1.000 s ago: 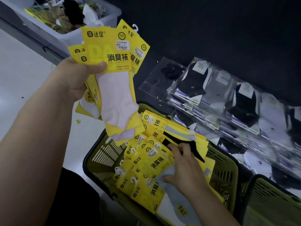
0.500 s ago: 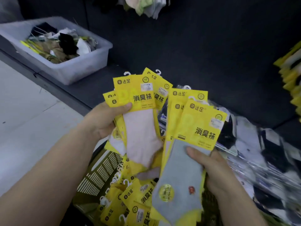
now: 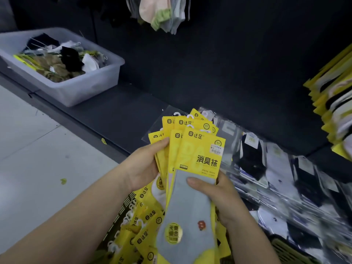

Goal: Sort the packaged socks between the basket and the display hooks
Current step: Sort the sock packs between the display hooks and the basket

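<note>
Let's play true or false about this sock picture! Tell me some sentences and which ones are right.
1. Both hands hold yellow packs. True: the left hand and the right hand grip one fanned bunch of packs.
2. The front sock is red. False: the front sock is grey-blue.
3. The bin is empty. False: the bin holds loose socks.
4. More packs lie in the basket. True: other packs lie in the basket under the hands.
</note>
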